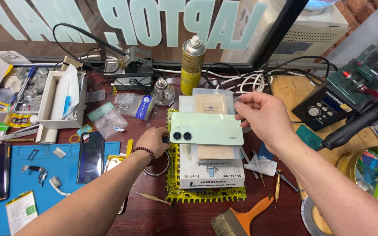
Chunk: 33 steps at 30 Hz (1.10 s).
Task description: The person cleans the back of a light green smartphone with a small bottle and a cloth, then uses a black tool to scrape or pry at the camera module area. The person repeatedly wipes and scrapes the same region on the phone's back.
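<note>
A: On the white heating box (217, 175), mid-table: pale green phone (206, 129), back up, long axis left-right, cameras at left end.

B: Right hand (265, 116)?

A: Nearer. Pinching phone's far right corner, thumb and fingers closed on edge. Phone directly left of that grip.

B: Left hand (153, 140)?

A: Just left of camera end, curled, fingertips at box's left side. Cannot tell whether touching phone or holding anything.

B: Nearby?

A: Yellow spray can (192, 65) far behind. Brush (237, 218) near edge.
</note>
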Tool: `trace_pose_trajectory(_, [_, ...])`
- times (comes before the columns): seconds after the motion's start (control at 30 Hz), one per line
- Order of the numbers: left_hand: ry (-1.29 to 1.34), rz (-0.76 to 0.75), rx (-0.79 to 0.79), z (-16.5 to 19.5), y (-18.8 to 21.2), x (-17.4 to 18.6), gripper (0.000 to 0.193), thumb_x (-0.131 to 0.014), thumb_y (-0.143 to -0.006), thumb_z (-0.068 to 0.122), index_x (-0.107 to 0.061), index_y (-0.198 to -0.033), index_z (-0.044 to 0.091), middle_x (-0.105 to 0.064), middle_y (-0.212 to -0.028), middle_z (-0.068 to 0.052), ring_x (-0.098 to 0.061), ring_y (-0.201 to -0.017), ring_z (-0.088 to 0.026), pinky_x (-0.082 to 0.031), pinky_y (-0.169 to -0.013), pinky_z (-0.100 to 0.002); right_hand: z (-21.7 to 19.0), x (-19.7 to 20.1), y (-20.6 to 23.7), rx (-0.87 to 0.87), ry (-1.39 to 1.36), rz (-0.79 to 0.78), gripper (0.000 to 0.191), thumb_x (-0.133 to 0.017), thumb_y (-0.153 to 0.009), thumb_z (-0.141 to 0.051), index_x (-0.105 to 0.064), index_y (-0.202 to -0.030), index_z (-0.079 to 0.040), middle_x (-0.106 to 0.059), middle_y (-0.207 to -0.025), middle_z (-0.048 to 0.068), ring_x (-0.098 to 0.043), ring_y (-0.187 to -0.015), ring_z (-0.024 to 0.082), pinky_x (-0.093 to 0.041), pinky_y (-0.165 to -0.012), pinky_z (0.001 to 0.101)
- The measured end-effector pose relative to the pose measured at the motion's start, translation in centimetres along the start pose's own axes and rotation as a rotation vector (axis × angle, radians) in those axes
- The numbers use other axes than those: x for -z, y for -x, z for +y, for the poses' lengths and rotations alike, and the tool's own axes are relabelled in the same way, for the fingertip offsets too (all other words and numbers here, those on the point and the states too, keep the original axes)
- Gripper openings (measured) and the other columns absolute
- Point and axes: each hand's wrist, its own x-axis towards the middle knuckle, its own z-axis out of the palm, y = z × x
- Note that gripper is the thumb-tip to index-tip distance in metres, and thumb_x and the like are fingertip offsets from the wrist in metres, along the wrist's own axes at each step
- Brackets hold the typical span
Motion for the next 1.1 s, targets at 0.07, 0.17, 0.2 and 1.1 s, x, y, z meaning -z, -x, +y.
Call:
trace_pose_trajectory(0.07, [-0.042,-0.011,-0.001,0.2,0.0,0.2,0.046,-0.084,-0.073,0.015,-0.072,-0.117,0.019,-0.068,-0.122,-0.012,-0.065,-0.112,-0.034,-0.054,-0.095,-0.046,0.2,0.3,0.3,-0.002,0.009,-0.002,0.016,-0.072,-0.09,-0.009,-0.07,-0.104,-0.003,-0.071,-0.08,0.001,-0.067,-0.069,0.009,-0.049,-0.055,0.0245])
trace_pose_trajectory(0.17, [-0.067,-0.001,-0.039,-0.1,-0.9,0.1,0.042,-0.085,-0.071,0.015,-0.071,-0.111,0.013,-0.068,-0.121,-0.014,-0.065,-0.111,-0.033,-0.055,-0.095,-0.045,0.6,1.0,0.4,-0.002,0.052,0.049,0.015,-0.074,-0.09,-0.011,-0.071,-0.102,-0.004,-0.071,-0.08,-0.001,-0.064,-0.068,0.007,-0.045,-0.054,0.0238])
trace_pose_trajectory(0.2, [-0.066,0.004,-0.043,-0.3,-1.2,-0.1,0.042,-0.086,-0.07,0.014,-0.07,-0.108,0.01,-0.068,-0.119,-0.015,-0.066,-0.11,-0.034,-0.055,-0.094,-0.044,0.8,1.3,0.3,-0.015,0.051,0.072,0.014,-0.073,-0.09,-0.011,-0.071,-0.103,-0.004,-0.071,-0.08,-0.001,-0.063,-0.068,0.007,-0.045,-0.054,0.0239])
trace_pose_trajectory(1.1, [1.212,-0.32,-0.018,14.5,5.2,8.8,0.011,-0.08,-0.084,0.011,-0.075,-0.092,0.005,-0.07,-0.08,0.0,-0.064,-0.069,-0.011,-0.054,-0.058,-0.029,-1.1,-0.4,0.9,0.223,0.147,-0.327,0.03,-0.074,-0.088,-0.007,-0.075,-0.117,-0.001,-0.074,-0.091,0.004,-0.065,-0.079,0.006,-0.054,-0.068,0.0231])
